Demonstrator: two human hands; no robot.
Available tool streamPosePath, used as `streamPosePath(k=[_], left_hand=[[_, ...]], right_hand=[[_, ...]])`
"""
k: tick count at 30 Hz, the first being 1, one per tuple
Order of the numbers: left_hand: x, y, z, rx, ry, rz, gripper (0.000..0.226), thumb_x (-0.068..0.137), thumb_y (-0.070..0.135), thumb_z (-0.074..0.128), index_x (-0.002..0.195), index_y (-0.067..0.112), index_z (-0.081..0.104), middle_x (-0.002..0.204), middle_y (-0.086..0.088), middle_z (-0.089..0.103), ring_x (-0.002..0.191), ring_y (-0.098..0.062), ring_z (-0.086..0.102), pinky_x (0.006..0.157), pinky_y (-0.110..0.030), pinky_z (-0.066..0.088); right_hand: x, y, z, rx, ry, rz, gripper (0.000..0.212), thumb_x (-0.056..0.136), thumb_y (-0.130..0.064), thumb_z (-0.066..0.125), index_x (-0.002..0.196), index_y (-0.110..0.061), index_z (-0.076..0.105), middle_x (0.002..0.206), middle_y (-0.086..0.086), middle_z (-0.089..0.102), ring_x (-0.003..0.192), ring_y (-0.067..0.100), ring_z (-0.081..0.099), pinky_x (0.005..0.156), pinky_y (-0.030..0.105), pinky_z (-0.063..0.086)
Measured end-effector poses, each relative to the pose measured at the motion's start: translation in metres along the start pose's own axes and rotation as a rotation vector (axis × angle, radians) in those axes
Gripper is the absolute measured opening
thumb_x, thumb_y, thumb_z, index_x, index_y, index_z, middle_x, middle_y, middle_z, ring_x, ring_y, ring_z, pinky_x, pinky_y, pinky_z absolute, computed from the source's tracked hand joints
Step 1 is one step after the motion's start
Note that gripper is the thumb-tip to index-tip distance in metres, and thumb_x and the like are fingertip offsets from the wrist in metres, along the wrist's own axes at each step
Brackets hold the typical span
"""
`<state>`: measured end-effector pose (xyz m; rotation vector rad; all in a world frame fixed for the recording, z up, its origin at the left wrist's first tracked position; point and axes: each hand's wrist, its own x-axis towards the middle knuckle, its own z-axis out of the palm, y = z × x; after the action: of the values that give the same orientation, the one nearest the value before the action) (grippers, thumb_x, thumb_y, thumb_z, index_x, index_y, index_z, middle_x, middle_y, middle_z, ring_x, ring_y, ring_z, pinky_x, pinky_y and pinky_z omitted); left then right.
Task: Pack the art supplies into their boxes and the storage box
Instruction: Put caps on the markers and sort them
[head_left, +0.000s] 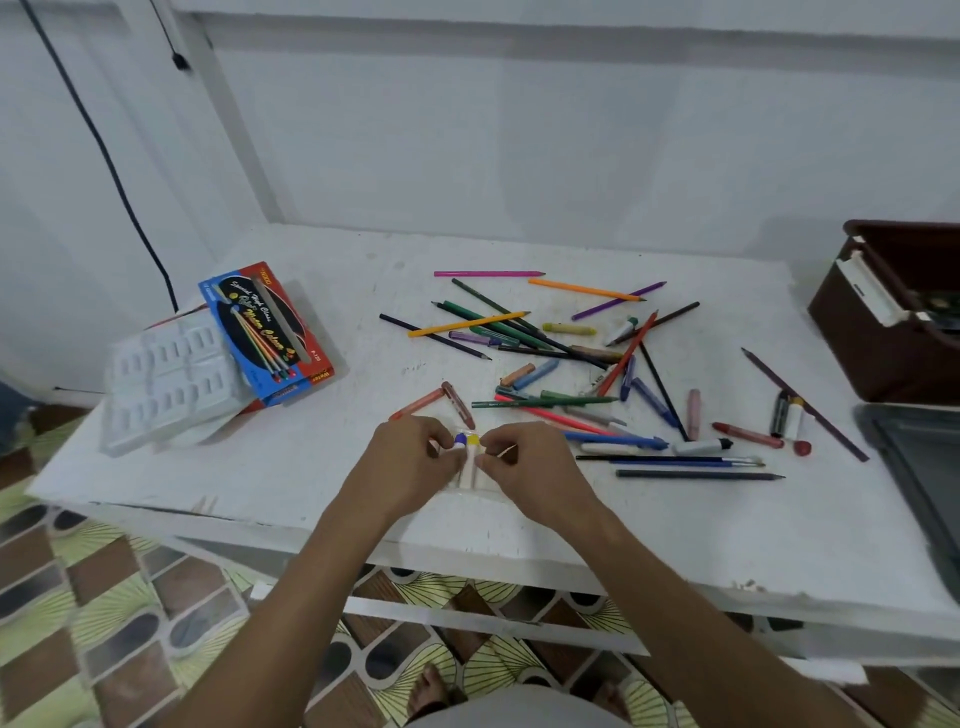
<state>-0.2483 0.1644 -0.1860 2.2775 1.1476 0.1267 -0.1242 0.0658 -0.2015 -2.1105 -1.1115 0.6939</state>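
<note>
White painted worktop (675, 525), scuffed surface. Left end: blue pencil box (266, 332) leaning on a white moulded tray (171, 382). Centre towards the far edge: loose heap of coloured pencils (519, 332), crayons and pens. Near edge, right of centre: dark pencil (698, 474) beside thin brushes (670, 459). Right end, far corner: brown storage box (893, 322); near it, a long dark pencil (805, 405).

The brown storage box (893, 317) and the grey tray (919, 467) below it run off the right edge. The hands' fingers (441, 447) cover most of the two small tubes (466, 457). The blue pencil box's (267, 332) print is too blurred to read.
</note>
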Motion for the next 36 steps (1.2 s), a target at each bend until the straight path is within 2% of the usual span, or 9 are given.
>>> streamPosePath(k=[3,7,9,11,14,21,25,31,36], left_hand=[[-0.002,-0.007,-0.001,0.012,-0.012,0.019,0.022,0.088,0.038,0.064,0.104,0.025,0.071,0.084,0.007,0.061,0.067,-0.003,0.053,0.055,-0.012,0.033],[-0.002,-0.010,-0.004,0.029,-0.029,0.062,0.022,0.088,0.036,0.064,0.107,0.026,0.070,0.085,0.004,0.062,0.068,-0.004,0.052,0.057,-0.012,0.035],[-0.002,-0.010,-0.004,0.041,-0.048,0.084,0.022,0.089,0.034,0.064,0.109,0.026,0.070,0.088,0.000,0.064,0.071,-0.007,0.053,0.058,-0.013,0.037],[-0.001,-0.011,-0.003,0.061,-0.052,0.107,0.022,0.089,0.032,0.064,0.108,0.026,0.072,0.090,-0.002,0.066,0.074,-0.011,0.055,0.060,-0.015,0.038],[-0.001,-0.013,-0.001,0.079,-0.038,0.126,0.021,0.089,0.030,0.064,0.108,0.025,0.072,0.088,0.001,0.060,0.073,-0.009,0.051,0.062,-0.019,0.035],[0.002,-0.012,0.004,0.122,-0.034,0.147,0.021,0.091,0.024,0.062,0.111,0.021,0.069,0.090,0.004,0.052,0.078,-0.012,0.051,0.073,-0.023,0.040],[0.006,-0.013,0.005,0.219,-0.062,0.191,0.020,0.094,0.020,0.057,0.112,0.022,0.066,0.096,0.002,0.057,0.081,-0.013,0.052,0.078,-0.029,0.049],[0.008,-0.017,0.004,0.245,-0.059,0.282,0.024,0.093,0.020,0.057,0.114,0.023,0.068,0.100,0.001,0.061,0.081,-0.012,0.050,0.077,-0.031,0.051],[0.011,-0.018,-0.004,0.273,-0.153,0.303,0.031,0.090,0.027,0.063,0.121,0.025,0.066,0.103,0.003,0.058,0.085,-0.012,0.051,0.077,-0.025,0.046]], right_hand=[[-0.001,0.003,0.000,-0.025,-0.071,-0.003,0.033,0.088,-0.027,0.065,0.119,-0.017,0.065,0.106,0.000,0.066,0.080,0.006,0.056,0.062,0.007,0.038],[0.000,0.005,0.005,-0.055,-0.095,-0.016,0.036,0.089,-0.027,0.064,0.124,-0.020,0.061,0.103,0.000,0.057,0.074,0.009,0.054,0.054,0.008,0.036],[0.000,0.005,0.007,-0.075,-0.091,-0.034,0.037,0.089,-0.027,0.063,0.125,-0.020,0.060,0.101,0.002,0.054,0.073,0.010,0.052,0.057,0.009,0.034],[0.000,0.006,0.008,-0.089,-0.089,-0.043,0.038,0.089,-0.029,0.063,0.126,-0.021,0.060,0.102,0.003,0.053,0.077,0.010,0.052,0.065,0.016,0.038],[0.002,0.008,0.010,-0.105,-0.082,-0.061,0.037,0.088,-0.031,0.063,0.125,-0.022,0.060,0.100,0.001,0.053,0.080,0.010,0.051,0.071,0.021,0.038],[0.003,0.011,0.007,-0.082,-0.086,-0.078,0.037,0.086,-0.031,0.067,0.122,-0.024,0.062,0.091,-0.001,0.058,0.072,0.007,0.052,0.066,0.016,0.039],[0.004,0.011,0.004,-0.031,-0.104,-0.060,0.041,0.084,-0.029,0.070,0.123,-0.023,0.061,0.090,-0.002,0.056,0.069,0.007,0.051,0.056,0.009,0.039],[0.006,0.011,0.006,-0.057,-0.105,-0.056,0.042,0.084,-0.031,0.069,0.125,-0.025,0.060,0.094,0.001,0.057,0.076,0.012,0.055,0.066,0.019,0.045],[0.007,0.011,0.004,-0.054,-0.120,-0.059,0.041,0.085,-0.032,0.068,0.124,-0.022,0.061,0.091,0.003,0.061,0.074,0.011,0.054,0.060,0.013,0.039]])
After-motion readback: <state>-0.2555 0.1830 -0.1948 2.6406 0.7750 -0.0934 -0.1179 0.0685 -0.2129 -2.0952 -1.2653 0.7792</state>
